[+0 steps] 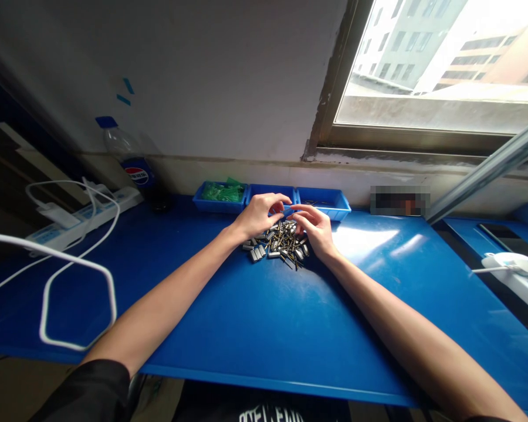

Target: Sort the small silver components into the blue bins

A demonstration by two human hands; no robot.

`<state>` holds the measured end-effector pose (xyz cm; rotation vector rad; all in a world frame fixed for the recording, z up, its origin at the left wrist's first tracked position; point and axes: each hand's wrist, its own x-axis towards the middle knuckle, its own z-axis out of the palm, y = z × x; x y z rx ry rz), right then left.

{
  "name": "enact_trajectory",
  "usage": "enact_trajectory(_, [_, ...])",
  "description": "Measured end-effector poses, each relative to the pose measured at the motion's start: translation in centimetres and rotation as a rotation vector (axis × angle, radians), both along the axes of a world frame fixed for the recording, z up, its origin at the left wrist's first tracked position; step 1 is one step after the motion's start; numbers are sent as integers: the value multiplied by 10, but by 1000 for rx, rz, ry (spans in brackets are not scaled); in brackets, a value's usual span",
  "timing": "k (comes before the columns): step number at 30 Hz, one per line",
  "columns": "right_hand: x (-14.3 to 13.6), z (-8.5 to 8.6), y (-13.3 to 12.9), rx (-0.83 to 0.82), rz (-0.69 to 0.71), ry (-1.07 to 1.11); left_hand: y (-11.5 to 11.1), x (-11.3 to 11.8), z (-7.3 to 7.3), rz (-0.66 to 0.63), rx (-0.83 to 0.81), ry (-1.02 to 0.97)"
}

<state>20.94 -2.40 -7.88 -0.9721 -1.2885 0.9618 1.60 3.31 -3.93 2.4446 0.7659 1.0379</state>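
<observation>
A loose pile of small metal parts [275, 241], silver cylinders mixed with thin brass-coloured and dark pins, lies on the blue table [246, 316]. My left hand [265, 212] hovers at the pile's far left side, its fingers curved and apart from the thumb. Facing it from the right, my right hand [315, 228] has its fingers bent loosely over the pile's edge. The fingertips of both hands come close together above the far side of the pile. I make out nothing held in either hand; a very small part there could be hidden.
Behind the hands stand three joined blue bins: a left bin [198, 202] with green plastic pieces, a middle bin [257, 190] and a right bin [344, 205] with a few thin pieces. A cola bottle [136, 170], power strips [125, 202] and white cables [113, 293] sit leftward.
</observation>
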Motion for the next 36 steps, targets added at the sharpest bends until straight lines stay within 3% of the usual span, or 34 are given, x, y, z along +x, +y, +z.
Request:
enact_trajectory(11, [-1, 0, 2, -66, 58, -45, -2, -1, -2, 20, 24, 116])
enact_trajectory(15, [-1, -2, 3, -4, -157, -12, 1, -5, -2, 93, 0, 212])
enact_trajectory(18, [1, -5, 5, 48, -327, 20, 5, -9, -4, 1, -28, 370])
enact_trajectory(21, [2, -7, 6, 55, -387, 8, 7, -12, -6, -80, -45, 485])
enact_trajectory(29, [1, -5, 5, 59, -360, -2, 4, -11, -6, 38, 5, 567])
enact_trajectory(36, [0, -3, 3, 64, -306, -22, 2, -9, -8, 121, -38, 444])
